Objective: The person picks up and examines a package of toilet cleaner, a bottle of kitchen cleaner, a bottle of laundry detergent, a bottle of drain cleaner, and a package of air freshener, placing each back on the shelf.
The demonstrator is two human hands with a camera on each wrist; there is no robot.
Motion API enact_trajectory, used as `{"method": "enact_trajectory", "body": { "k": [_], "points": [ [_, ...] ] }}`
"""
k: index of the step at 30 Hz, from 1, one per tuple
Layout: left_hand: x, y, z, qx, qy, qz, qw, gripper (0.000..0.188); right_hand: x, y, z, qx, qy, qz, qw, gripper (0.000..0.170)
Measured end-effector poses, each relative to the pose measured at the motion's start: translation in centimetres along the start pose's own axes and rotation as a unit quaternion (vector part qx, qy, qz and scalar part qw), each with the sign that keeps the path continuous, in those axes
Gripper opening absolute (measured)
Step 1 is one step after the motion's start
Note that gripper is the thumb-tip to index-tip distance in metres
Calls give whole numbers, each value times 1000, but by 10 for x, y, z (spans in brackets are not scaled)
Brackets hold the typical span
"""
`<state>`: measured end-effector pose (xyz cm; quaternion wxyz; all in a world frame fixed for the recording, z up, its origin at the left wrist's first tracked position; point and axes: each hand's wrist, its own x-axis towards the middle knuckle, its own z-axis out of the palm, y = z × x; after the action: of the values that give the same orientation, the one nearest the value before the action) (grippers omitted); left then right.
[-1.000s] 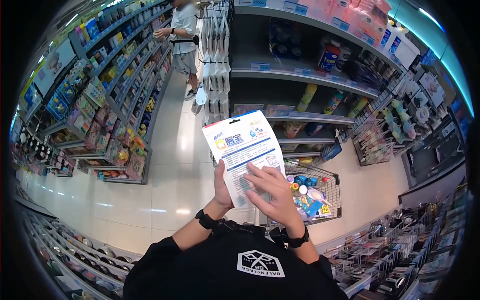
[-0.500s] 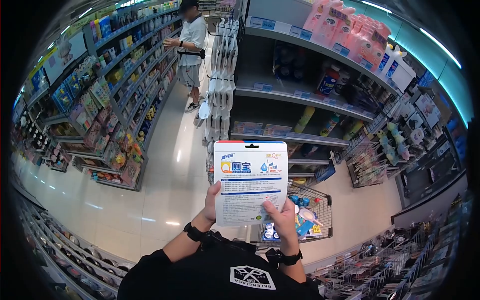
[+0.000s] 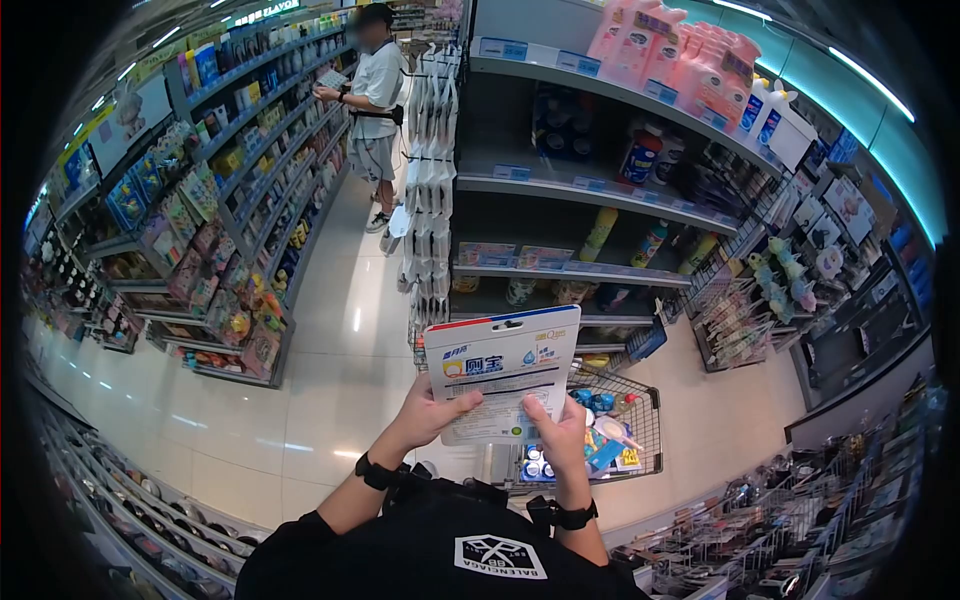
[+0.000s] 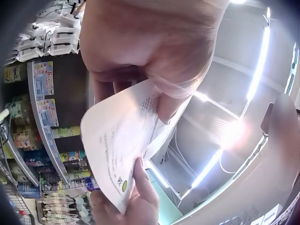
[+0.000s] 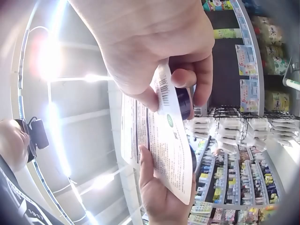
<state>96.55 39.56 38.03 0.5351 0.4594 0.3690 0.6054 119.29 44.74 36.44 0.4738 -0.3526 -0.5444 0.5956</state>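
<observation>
A white carded toilet-cleaner pack [image 3: 520, 372] is held up in front of my chest, its printed back toward me and its hang slot at the top. My left hand [image 3: 432, 412] grips the lower left edge, thumb across the print and fingers behind. At the lower right edge my right hand [image 3: 562, 432] grips likewise, its thumb pressing the card's face. In the right wrist view, dark blue rounded parts [image 5: 184, 103] bulge from the far side, beside the fingers of my right hand [image 5: 159, 51]. The left wrist view shows the card [image 4: 110, 136] almost edge-on.
A wire shopping cart [image 3: 660, 432] holding several goods stands beyond my right hand. Ahead is a grey shelf unit [image 3: 510, 183] with pink bottles [image 3: 640, 50] on top. White packs [image 3: 430, 170] hang at its end. A person [image 3: 378, 100] stands in the left aisle.
My right hand, earlier spread over the print, now grips the right edge. My left thumb has shifted from the left edge onto the face. The pack has come lower and turned.
</observation>
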Motion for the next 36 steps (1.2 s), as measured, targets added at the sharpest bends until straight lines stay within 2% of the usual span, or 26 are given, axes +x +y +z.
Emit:
{"method": "enact_trajectory", "body": {
  "k": [5, 12, 15, 17, 18, 19, 20, 21, 22, 23, 24, 25, 26, 27, 28, 29, 30, 31, 33, 35, 36],
  "points": [
    [-6, -6, 7, -1, 33, -29, 999, 42, -11, -3, -6, 2, -5, -4, 1000, 29],
    [-9, -8, 20, 25, 11, -13, 1000, 47, -21, -2, -16, 20, -30, -24, 999, 29],
    [-9, -15, 24, 27, 9, -14, 999, 55, -28, -8, -21, 7, -38, -16, 999, 25],
    [-6, -22, 28, 53, 69, -10, 996, 59, -26, -3, -25, -22, -37, -40, 998, 23],
    [-3, -29, 27, 45, 83, -15, 995, 74, -26, -2, -26, -53, -38, -63, 996, 21],
    [-3, -32, 30, 46, 82, -17, 995, 74, -24, -3, -25, -52, -37, -62, 996, 21],
    [-4, -35, 34, 197, 130, 31, 971, 81, -20, -6, -23, -155, -6, -123, 980, 19],
    [-5, -38, 38, 343, 175, 79, 920, 88, -16, -8, -19, -256, 24, -182, 949, 17],
    [-7, -40, 40, 347, 137, 69, 925, 100, -13, -7, -14, -292, 56, -248, 922, 20],
    [-8, -41, 46, 348, 137, 70, 925, 100, -11, -4, -12, -291, 57, -248, 922, 20],
    [-9, -40, 56, 231, 86, 42, 968, 102, -10, -2, -11, -332, 56, -271, 902, 24],
    [-10, -39, 66, 109, 34, 13, 993, 104, -10, -1, -9, -373, 55, -293, 879, 28],
    [-12, -40, 73, 84, 35, 27, 995, 101, -10, -1, -6, -372, 54, -293, 879, 28],
    [-13, -45, 73, 85, 35, 27, 995, 101, -10, -3, -1, -401, 40, -334, 852, 33],
    [-12, -53, 70, 14, 28, 45, 998, 94, -10, -5, 4, -429, 27, -374, 822, 38],
    [-11, -61, 68, -57, 21, 63, 996, 86, -11, -8, 9, -429, 27, -373, 822, 38],
    [-10, -61, 65, -106, 49, 21, 993, 62, -12, -12, 14, -449, 15, -389, 804, 41],
    [-10, -56, 66, -180, 58, 4, 982, 51, -13, -13, 18, -468, 3, -405, 785, 44],
    [-8, -57, 63, -260, 119, -7, 958, 50, -15, -9, 23, -460, 3, -416, 784, 44],
    [-3, -53, 61, -270, 181, 4, 946, 50, -17, -12, 27, -442, -51, -414, 794, 42],
    [-2, -47, 60, -244, 186, 10, 952, 51, -18, -17, 30, -415, -64, -414, 807, 36]
  ]
}}
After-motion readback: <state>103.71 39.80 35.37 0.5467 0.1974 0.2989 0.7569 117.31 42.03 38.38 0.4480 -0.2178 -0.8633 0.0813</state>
